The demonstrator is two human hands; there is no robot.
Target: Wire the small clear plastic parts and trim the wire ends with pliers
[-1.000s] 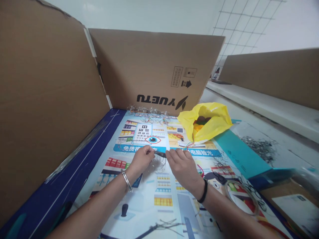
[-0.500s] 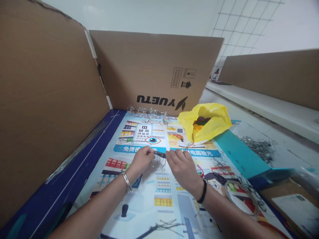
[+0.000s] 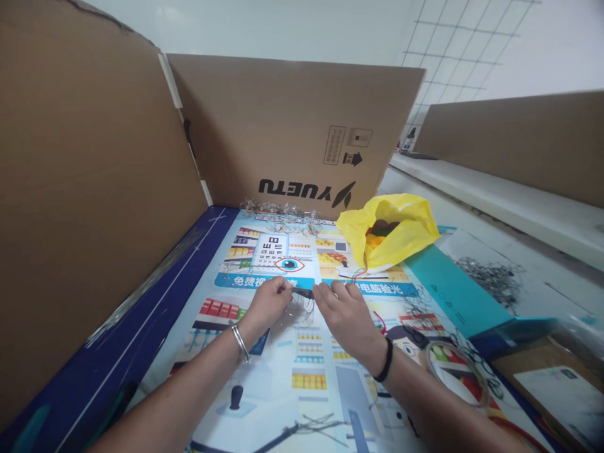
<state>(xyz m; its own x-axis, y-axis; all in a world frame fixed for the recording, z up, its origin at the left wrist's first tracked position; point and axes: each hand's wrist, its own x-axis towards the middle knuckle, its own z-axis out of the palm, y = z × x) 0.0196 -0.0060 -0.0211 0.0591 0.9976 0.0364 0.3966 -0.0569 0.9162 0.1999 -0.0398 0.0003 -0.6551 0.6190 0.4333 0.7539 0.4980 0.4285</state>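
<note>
Above the printed sheet (image 3: 278, 384), my left hand (image 3: 268, 301) pinches one end of a thin dark stem-like piece (image 3: 302, 292). My right hand (image 3: 346, 321) has its fingers curled round the other end, so only a short span shows between them. Fine wires (image 3: 302, 309) hang just under that span; whether they are joined to it I cannot tell. Nearer to me lies a dark stem with splayed wire ends (image 3: 302, 429). Past my right hand sits a yellow bag (image 3: 406, 214), its mouth agape, with brown and orange things inside.
Cardboard panels (image 3: 283, 119) wall off the back and left (image 3: 85, 189). Tangled wire bits (image 3: 283, 211) lie along the back panel. To the right are a teal box flap (image 3: 457, 292), a heap of dark wires (image 3: 491, 277), a clear ring-shaped roll (image 3: 457, 374) and a brown package (image 3: 552, 377).
Both hands keep their hold on the dark stem-like piece, almost unmoved. The view has shifted very slightly.
</note>
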